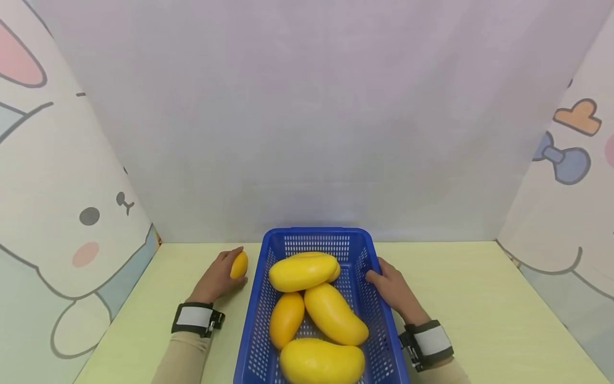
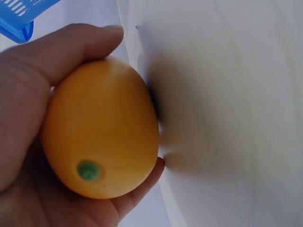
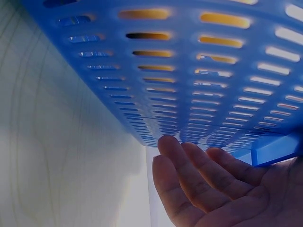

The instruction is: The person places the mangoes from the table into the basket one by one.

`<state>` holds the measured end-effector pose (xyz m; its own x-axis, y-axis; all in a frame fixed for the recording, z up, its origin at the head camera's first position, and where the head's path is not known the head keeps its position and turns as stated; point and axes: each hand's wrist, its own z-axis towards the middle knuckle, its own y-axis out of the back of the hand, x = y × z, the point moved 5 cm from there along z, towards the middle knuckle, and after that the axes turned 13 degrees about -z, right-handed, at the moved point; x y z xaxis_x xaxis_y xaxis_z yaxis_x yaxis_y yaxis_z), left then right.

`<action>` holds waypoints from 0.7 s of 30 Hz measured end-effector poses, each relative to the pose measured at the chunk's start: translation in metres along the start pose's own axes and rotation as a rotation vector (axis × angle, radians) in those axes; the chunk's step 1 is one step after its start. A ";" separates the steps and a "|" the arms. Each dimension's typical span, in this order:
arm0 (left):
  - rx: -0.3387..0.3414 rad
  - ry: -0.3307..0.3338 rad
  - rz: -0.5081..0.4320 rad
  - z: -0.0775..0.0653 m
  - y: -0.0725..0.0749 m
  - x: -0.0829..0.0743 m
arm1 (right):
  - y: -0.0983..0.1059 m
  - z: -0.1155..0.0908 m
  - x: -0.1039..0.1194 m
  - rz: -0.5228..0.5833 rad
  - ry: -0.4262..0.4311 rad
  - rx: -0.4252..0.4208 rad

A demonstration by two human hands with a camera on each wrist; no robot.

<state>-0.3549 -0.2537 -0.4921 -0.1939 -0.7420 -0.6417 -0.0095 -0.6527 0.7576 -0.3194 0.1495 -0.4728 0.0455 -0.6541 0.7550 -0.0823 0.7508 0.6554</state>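
Observation:
My left hand [image 1: 218,277] holds a small orange-yellow mango [image 1: 239,265] at the table surface, left of a blue basket [image 1: 255,298]. In the left wrist view, thumb and fingers curl round this mango [image 2: 102,127], and a green stem spot faces the camera. Whether it touches the table is hard to tell. On the basket's right side, my right hand [image 1: 394,286] grips the rim, thumb over the inside and fingers outside. From the right wrist view, those fingers [image 3: 189,175] lie against the slotted basket wall [image 3: 182,90]. Several yellow mangoes [image 1: 336,314] lie in the basket, one more orange [image 1: 287,320].
The pale yellow table [image 1: 455,298] reaches back to a plain whitish curtain [image 1: 326,133]. Cartoon-printed panels [image 1: 62,213] stand along the left and right sides. The basket takes up the middle front of the table.

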 end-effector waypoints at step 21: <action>-0.016 0.008 -0.015 -0.001 0.006 -0.002 | 0.003 -0.003 0.006 0.002 0.004 0.009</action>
<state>-0.3532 -0.2568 -0.4866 -0.1863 -0.7333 -0.6539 0.0031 -0.6660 0.7459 -0.3167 0.1483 -0.4665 0.0494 -0.6521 0.7565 -0.0918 0.7513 0.6536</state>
